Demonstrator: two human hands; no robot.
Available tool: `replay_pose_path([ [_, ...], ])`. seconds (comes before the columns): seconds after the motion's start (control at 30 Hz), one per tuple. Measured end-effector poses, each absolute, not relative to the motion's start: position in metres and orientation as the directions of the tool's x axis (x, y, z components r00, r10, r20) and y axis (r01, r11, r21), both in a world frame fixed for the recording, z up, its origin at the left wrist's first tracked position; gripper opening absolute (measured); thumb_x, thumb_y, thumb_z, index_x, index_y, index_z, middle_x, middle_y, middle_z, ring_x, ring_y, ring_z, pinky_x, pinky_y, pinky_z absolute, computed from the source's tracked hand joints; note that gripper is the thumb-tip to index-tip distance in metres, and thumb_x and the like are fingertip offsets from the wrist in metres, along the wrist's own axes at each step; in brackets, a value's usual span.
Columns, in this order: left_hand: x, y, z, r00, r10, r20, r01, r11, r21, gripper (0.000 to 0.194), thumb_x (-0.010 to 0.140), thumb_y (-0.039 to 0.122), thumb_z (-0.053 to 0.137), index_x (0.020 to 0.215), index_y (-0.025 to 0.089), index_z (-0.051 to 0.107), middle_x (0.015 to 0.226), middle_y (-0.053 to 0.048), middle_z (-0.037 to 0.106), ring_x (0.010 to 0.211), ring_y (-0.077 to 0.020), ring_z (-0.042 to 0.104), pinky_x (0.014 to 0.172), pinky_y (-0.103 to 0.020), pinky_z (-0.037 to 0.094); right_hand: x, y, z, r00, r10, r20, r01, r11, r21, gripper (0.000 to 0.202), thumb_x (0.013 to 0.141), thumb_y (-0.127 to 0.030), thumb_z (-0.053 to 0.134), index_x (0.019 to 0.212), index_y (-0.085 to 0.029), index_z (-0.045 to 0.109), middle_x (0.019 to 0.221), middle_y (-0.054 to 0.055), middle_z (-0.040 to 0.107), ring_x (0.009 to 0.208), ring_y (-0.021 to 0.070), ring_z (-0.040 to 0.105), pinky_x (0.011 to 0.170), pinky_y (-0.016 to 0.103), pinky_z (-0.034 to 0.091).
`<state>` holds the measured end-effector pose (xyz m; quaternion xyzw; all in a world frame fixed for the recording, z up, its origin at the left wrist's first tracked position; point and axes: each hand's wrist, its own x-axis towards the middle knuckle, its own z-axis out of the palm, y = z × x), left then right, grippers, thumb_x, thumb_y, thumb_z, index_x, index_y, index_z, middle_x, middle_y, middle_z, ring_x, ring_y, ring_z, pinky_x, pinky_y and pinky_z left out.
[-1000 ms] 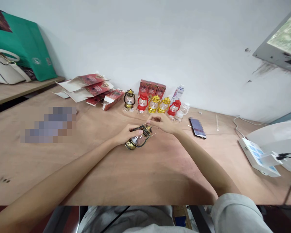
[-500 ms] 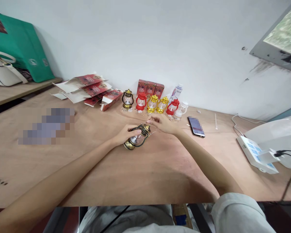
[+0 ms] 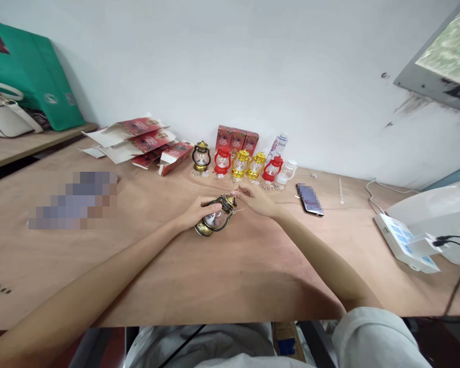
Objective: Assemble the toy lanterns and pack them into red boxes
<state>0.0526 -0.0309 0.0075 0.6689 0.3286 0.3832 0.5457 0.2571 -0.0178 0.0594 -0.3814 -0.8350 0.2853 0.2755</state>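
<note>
Lantern lies between two bare hands above the near middle of the tabletop, tilted along a slanting line, its base down toward the person's left and its cap up and away toward the right. The left hand grips the lantern from the left side, its thumb across the upper body, and is the nearer of the two to the base. The right hand comes in from the opposite side, nearer the cap, its fingertips drawn together just beside the top end; whether they pinch a small part or merely touch there is too fine to tell. A thin wire juts from the cap end toward the right, beneath the right hand's fingers. The long axis thus runs from the left hand's side toward the right hand's fingertips, cap foremost, while the frame handle bows outward along the side facing the near edge. Whether the base touches the tabletop cannot be made out. Beyond both hands, other lanterns stand upright in a row before red boxes, with a phone lying to the right.
</note>
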Motion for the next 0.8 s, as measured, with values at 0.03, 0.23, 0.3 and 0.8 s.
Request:
replay_pose_path([
  [0.03,0.053,-0.031,0.008,0.49,0.858,0.155,0.018,-0.188,0.982,0.041,0.067,0.051,0.062,0.076,0.011,0.064,0.066,-0.001,0.062,0.063,-0.0144,0.053,0.061,-0.024,0.041,0.257,-0.019,0.059,-0.556,0.794,0.246,0.477,0.547,-0.689,0.025,0.091,-0.037,0.044,0.079,-0.018,0.056,0.071,-0.001,0.06,0.07,0.0132,0.053,0.067,0.025,0.038],
  [0.23,0.053,-0.031,0.007,0.49,0.86,0.142,0.006,-0.166,0.986,0.042,0.066,0.051,0.063,0.078,0.011,0.065,0.069,-0.002,0.063,0.063,-0.014,0.053,0.061,-0.023,0.041,0.258,-0.019,0.055,-0.54,0.8,0.26,0.49,0.55,-0.676,0.025,0.092,-0.038,0.044,0.083,-0.018,0.056,0.07,-0.001,0.059,0.066,0.0127,0.053,0.065,0.025,0.039],
  [0.3,0.053,-0.03,0.006,0.488,0.862,0.138,0.003,-0.16,0.987,0.043,0.066,0.052,0.063,0.078,0.011,0.066,0.071,-0.003,0.064,0.064,-0.0144,0.054,0.062,-0.024,0.042,0.258,-0.019,0.056,-0.538,0.8,0.266,0.504,0.558,-0.659,0.025,0.092,-0.037,0.044,0.082,-0.018,0.057,0.07,-0.001,0.06,0.066,0.0127,0.053,0.064,0.024,0.038],
  [0.8,0.056,-0.031,0.008,0.513,0.849,0.126,0.015,-0.156,0.988,0.047,0.067,0.053,0.063,0.084,0.01,0.067,0.078,-0.005,0.067,0.071,-0.0172,0.058,0.067,-0.026,0.045,0.267,-0.018,0.088,-0.574,0.764,0.295,0.713,0.643,-0.28,0.018,0.091,-0.033,0.052,0.089,-0.018,0.062,0.083,0.002,0.068,0.07,0.0137,0.058,0.063,0.023,0.035],
])
